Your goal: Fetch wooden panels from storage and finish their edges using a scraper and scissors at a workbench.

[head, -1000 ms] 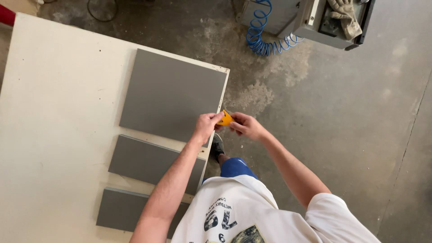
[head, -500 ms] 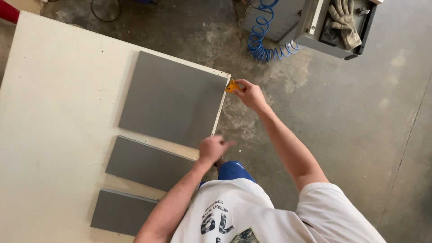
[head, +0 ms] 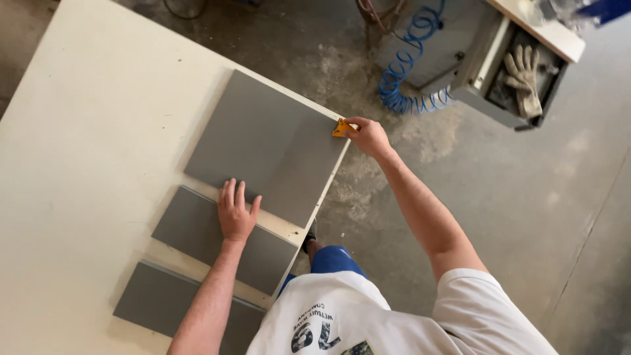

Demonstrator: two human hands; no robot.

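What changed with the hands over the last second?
The right hand slid the small yellow tool along the large grey panel edge to its far corner. The left hand let go and pressed flat on the panels. The three panels stayed put.

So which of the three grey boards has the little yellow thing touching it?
The biggest grey board, farthest from the person. The right hand holds the yellow thing at its far corner.

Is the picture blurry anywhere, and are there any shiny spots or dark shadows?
Head view: mostly sharp; soft, even light, no hard glare; the big grey panel shows a faint sheen; a thin shadow lies under the left hand; the right hand with its small yellow piece is clear; the table edge looks slightly curved.
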